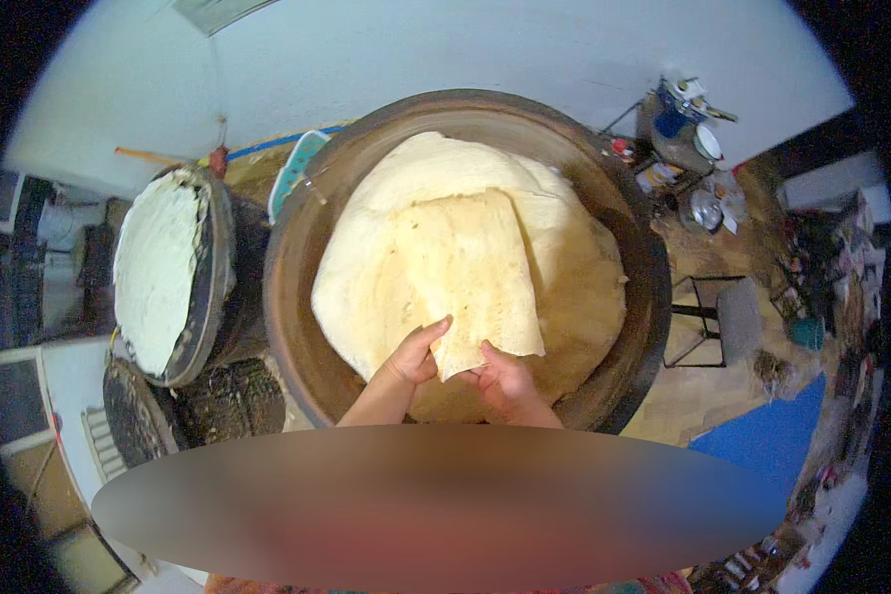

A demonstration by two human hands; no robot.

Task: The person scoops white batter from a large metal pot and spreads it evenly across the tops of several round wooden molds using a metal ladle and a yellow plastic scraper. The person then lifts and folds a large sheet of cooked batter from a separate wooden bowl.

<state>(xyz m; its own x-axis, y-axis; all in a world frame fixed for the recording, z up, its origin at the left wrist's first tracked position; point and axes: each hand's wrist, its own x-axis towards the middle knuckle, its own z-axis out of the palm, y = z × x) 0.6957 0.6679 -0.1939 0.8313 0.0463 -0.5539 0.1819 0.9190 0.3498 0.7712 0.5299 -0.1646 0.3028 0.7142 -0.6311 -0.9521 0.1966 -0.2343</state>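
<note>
A stack of thin, pale flatbread sheets (386, 178) lies on a large round brown pan (293, 297) in front of me. On top is a folded flatbread sheet (475, 267), lightly browned in spots. My left hand (414, 358) pinches the near edge of this sheet between thumb and fingers. Close by on the right, my right hand (502, 377) grips the same edge, its thumb on top and fingers partly hidden below. The sheet's right side hangs a little above the bread beneath, casting a shadow.
At left, a round griddle (223, 275) bears a pale sheet of dough (156, 271); a dark round lid or pan (137, 416) leans below it. A turquoise plastic piece (297, 171) stands behind the big pan. At right are a stool (739, 319) and a blue mat (772, 438).
</note>
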